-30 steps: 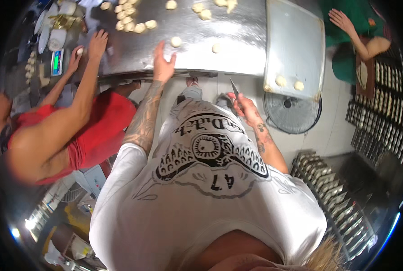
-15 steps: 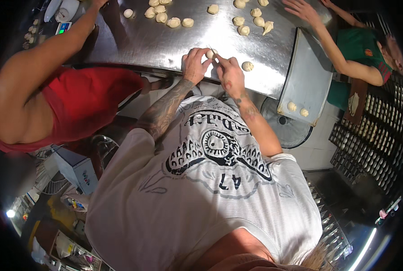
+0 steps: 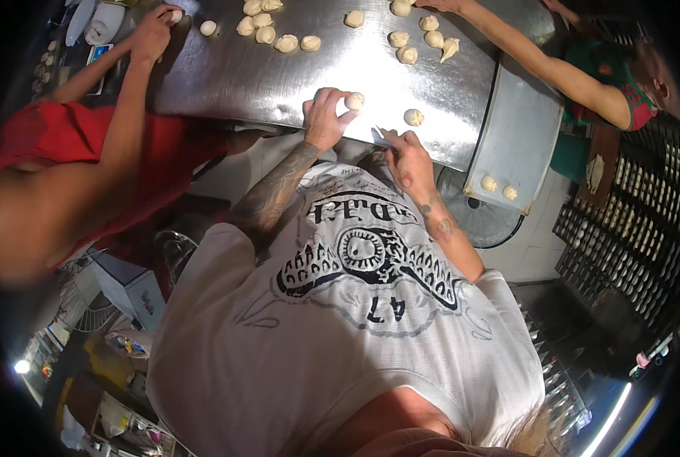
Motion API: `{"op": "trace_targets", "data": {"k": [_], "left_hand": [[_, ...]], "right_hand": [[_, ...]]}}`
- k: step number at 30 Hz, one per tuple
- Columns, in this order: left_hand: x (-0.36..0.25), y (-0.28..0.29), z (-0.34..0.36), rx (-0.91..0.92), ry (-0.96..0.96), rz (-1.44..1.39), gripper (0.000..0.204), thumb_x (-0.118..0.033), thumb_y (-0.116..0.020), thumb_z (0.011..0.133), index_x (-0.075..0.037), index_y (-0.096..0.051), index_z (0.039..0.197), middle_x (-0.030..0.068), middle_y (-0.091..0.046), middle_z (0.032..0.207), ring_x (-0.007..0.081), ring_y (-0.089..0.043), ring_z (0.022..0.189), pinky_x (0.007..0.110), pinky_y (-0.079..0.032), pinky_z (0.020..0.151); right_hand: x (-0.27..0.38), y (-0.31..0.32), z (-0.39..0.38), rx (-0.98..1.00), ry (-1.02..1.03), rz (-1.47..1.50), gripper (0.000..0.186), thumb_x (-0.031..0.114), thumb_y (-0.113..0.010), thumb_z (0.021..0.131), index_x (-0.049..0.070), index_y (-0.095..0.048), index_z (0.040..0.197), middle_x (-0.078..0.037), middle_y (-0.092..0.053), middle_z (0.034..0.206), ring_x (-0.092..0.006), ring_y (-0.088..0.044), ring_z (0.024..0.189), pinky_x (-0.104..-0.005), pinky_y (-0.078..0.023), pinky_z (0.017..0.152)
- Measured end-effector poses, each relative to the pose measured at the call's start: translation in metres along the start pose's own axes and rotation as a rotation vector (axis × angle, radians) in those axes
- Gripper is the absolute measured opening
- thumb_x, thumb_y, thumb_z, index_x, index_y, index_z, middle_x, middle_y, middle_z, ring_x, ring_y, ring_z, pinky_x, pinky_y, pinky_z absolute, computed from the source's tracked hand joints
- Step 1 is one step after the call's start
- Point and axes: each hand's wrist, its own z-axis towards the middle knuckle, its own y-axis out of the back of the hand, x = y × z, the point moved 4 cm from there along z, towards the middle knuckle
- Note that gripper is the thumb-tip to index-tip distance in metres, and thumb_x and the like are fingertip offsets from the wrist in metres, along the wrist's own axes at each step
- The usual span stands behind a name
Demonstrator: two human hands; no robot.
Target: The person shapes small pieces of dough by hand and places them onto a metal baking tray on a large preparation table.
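Observation:
A small pale dough ball [image 3: 354, 100] sits at the fingertips of my left hand [image 3: 326, 120], close to the front edge of the steel table [image 3: 233, 84]. My thumb and fingers are closed around its left side. To the right and lower, at the table edge, my right hand [image 3: 410, 161] grips a small thin-bladed tool [image 3: 379, 135]; its handle is hidden in my fingers and its exact kind is unclear. The blade is apart from the ball. Another dough ball [image 3: 414, 117], its top marked with cuts or folds, rests on the table beyond my right hand.
Several dough pieces [image 3: 286, 43] lie farther back. A metal tray [image 3: 517, 129] with two dough balls [image 3: 489, 183] stands at the right. A co-worker in red [image 3: 138, 160] handles dough at the left; another in green [image 3: 595, 72] reaches over from the right. A dial scale [image 3: 98, 29] is far left.
My right hand has drawn the tool back from the dough ball, down and to the right. My left hand still holds the ball. Both co-workers' arms have shifted.

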Motion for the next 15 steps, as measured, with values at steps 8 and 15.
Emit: {"op": "trace_targets", "data": {"k": [8,15], "left_hand": [[0.005,-0.005,0.003,0.253,0.146,-0.044,0.048,-0.036,-0.088,0.086,-0.015,-0.071,0.126,-0.0014,-0.070,0.104,0.0184,-0.064,0.112,0.044,-0.038,0.099],[-0.016,0.012,-0.004,0.023,0.033,-0.085,0.060,-0.037,-0.092,0.081,-0.016,-0.069,0.132,0.0029,-0.066,0.126,0.0228,-0.063,0.122,0.044,-0.038,0.104]], "right_hand": [[0.011,-0.002,0.019,0.002,-0.012,-0.031,0.043,0.016,-0.070,0.096,0.021,-0.071,0.139,-0.013,-0.069,0.111,-0.0383,-0.072,0.093,-0.0480,-0.062,0.086],[-0.090,0.057,-0.021,-0.288,-0.153,-0.077,0.044,0.010,-0.070,0.095,0.016,-0.074,0.138,-0.014,-0.065,0.119,-0.0343,-0.069,0.101,-0.0430,-0.059,0.088]]}}
